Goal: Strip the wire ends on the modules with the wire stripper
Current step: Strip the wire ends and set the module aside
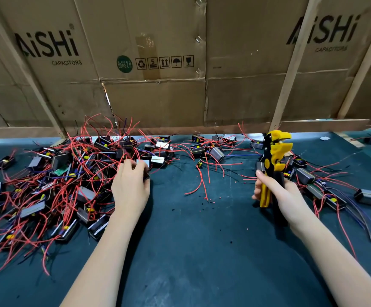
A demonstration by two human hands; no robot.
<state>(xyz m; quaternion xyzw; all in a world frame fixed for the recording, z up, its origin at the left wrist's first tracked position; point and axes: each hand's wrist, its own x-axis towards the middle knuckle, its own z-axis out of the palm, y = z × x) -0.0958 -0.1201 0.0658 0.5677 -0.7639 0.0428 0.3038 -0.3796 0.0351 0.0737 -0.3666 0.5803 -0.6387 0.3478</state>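
Left of frame: heap of modules point(54, 185) with tangled red wires, on dark mat point(202, 240). Centre-left: left hand point(131, 187), fingers curled onto a module at the heap's edge. Centre-right: right hand point(275, 193) wrapped round handles of upright wire stripper point(273, 160). Far right: looser modules.

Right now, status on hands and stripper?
Right hand grips wire stripper upright, head empty. Left hand reaching into module pile, fingers on one module, grip unclear. Loose red wires between hands.

Left hand point(131, 187) grip perhaps hidden.
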